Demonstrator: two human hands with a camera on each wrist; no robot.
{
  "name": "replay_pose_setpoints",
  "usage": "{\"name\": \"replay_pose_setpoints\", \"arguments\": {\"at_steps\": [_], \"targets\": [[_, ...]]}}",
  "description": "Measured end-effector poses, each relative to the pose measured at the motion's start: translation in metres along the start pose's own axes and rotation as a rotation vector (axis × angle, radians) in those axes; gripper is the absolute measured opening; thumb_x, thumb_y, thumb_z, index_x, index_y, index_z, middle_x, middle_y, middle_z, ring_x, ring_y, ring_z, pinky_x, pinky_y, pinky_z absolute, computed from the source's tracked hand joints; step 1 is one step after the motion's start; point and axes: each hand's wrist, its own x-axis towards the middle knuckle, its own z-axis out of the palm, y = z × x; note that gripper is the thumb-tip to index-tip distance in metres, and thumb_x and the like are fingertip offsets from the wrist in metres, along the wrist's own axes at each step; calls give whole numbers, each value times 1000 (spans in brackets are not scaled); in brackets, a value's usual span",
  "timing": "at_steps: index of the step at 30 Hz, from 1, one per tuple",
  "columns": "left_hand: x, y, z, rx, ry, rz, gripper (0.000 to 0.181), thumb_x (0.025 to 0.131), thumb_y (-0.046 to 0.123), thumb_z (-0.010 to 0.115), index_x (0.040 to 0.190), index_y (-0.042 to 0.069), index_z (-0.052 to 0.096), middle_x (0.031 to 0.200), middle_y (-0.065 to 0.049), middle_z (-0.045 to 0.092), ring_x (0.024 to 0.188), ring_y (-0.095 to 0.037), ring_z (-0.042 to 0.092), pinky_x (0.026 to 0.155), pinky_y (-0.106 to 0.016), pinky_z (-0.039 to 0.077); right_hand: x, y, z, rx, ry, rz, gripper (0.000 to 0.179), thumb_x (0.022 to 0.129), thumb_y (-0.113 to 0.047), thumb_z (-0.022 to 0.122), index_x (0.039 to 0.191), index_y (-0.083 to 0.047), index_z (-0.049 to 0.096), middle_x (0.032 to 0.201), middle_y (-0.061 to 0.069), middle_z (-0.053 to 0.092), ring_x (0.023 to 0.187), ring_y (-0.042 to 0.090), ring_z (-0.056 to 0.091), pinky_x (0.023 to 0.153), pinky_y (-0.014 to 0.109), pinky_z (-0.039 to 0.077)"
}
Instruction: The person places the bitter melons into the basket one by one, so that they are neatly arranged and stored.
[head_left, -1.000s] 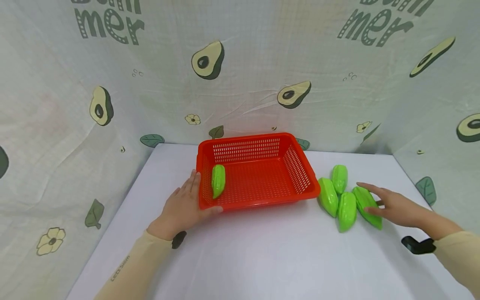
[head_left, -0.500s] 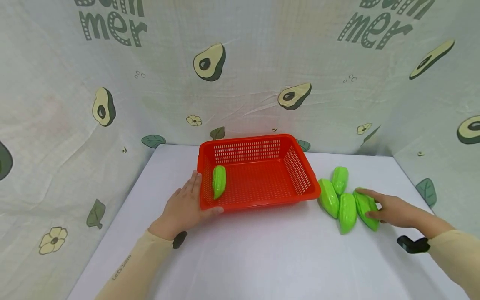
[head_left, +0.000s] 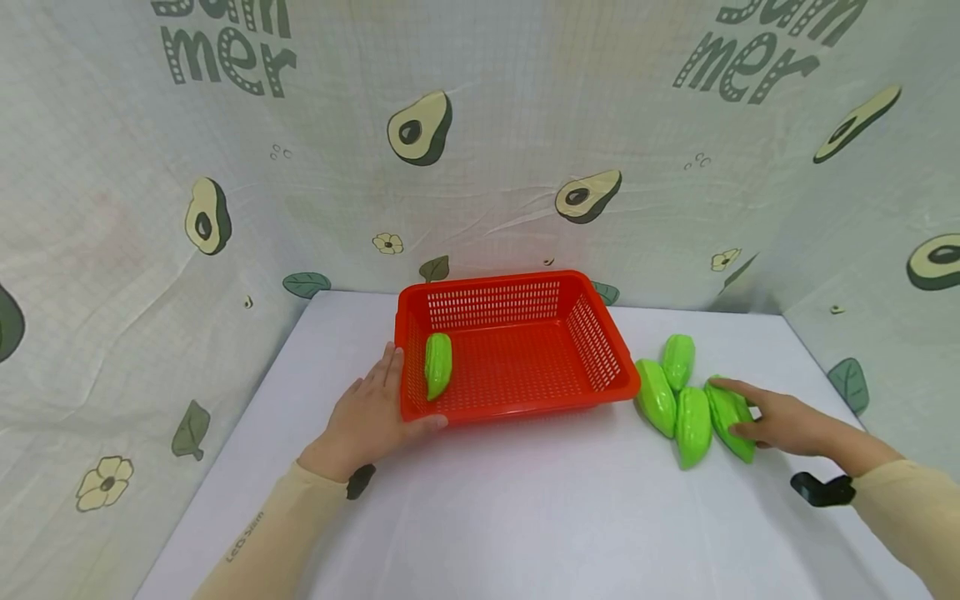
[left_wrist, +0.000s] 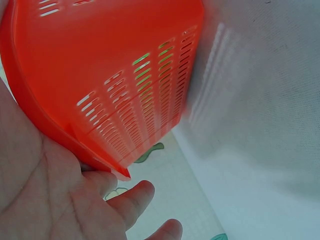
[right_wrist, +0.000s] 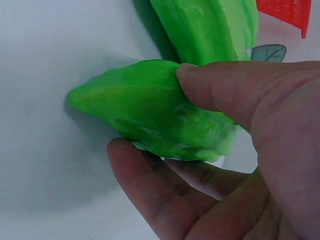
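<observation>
My left hand [head_left: 367, 417] lies along the left end of a red plastic basket [head_left: 525, 410], its fingers fairly straight against the rim and the thumb at the front corner. In the left wrist view the palm and fingertips show beside the slotted basket wall [left_wrist: 100, 65]. My right hand [head_left: 787, 423] grips a green star fruit [right_wrist: 145, 100], ridged and pointed at one end. The thumb presses one side and the fingers curl round the other. This star fruit [head_left: 726, 417] is the rightmost of a cluster on the table, and the hand partly covers it.
Several more green star fruits [head_left: 693, 427] lie together between the basket and my right hand. Another star fruit [head_left: 438, 367] sits inside the basket at its left end. A printed cloth [head_left: 495, 125] hangs behind the white table [head_left: 525, 517] and along its sides.
My right hand has moved a little left, and its thumb and fingers have come in round the rightmost star fruit, which has shifted slightly. The left hand stays at the basket.
</observation>
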Motion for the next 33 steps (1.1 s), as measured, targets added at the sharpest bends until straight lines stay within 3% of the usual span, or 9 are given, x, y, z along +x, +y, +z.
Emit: {"name": "replay_pose_setpoints", "arguments": {"at_steps": [6,22,33], "targets": [[0,-1,1,6,-3,-5,123,64,88,36,146,-1,12,152,-16,12,135,-33,18,96,-59,32,0,0,1,9,2,0,78,84,-23,67,146,-10,22,133,39,28,85,25,56,63,35,51],[1,-1,2,6,4,-6,123,64,88,34,146,-1,12,152,-16,12,135,-34,19,96,-59,32,-4,-2,-1,-8,12,-7,77,84,-21,68,146,-11,23,132,38,31,83,22,57,62,34,51],[0,-1,0,0,5,-6,123,64,88,35,146,0,12,151,-16,13,135,-34,20,95,-59,33,-13,-5,-24,-92,67,-49,81,81,-26,70,146,-11,23,120,29,49,80,21,59,62,33,49]]}}
